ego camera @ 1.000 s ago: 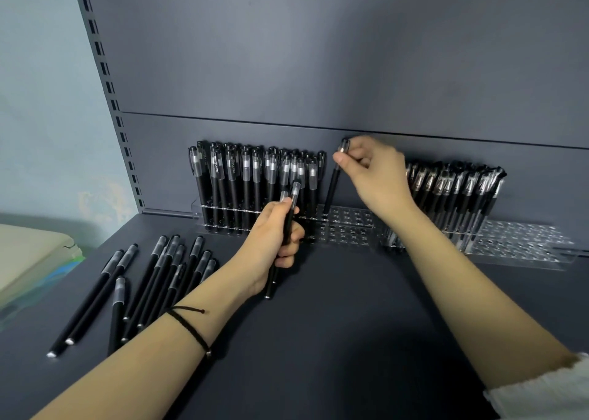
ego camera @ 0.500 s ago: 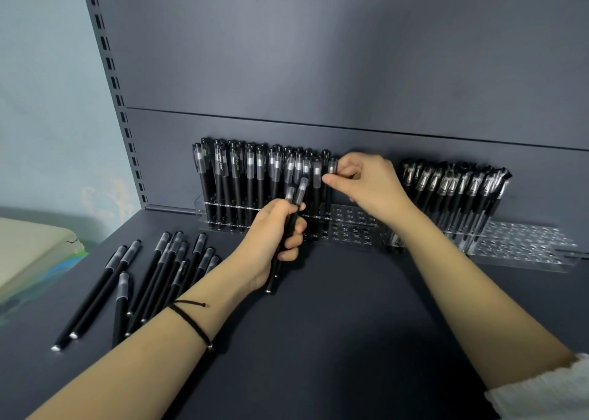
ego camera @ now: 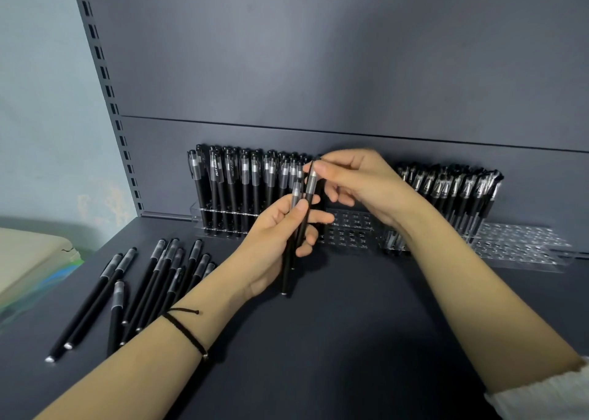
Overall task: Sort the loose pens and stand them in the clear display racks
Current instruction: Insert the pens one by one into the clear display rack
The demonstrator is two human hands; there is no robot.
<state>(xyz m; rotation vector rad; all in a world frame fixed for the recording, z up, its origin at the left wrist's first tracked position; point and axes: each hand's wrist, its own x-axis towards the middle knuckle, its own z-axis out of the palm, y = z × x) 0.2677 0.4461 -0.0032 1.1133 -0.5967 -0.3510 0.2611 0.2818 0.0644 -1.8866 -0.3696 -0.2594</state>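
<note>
So the left grip (ego camera: 277, 238) is curled around two matte black pens (ego camera: 287, 270), held nearly upright just in front of the left clear rack (ego camera: 347, 228). The right grip (ego camera: 360, 184) pinches the top of the taller pen (ego camera: 310, 180) between thumb and forefinger. Both racks are see-through plastic with grids of holes, and sit along the shelf's (ego camera: 350, 340) back edge. The right rack (ego camera: 516, 247) is part filled. The loose pens (ego camera: 153, 286), slim with frosted caps, lie near the left edge.

right rack's pens (ego camera: 459, 187) blurred, white sleeve (ego camera: 541, 400) cut off at corner, beige object (ego camera: 28, 260) cropped at left edge
</note>
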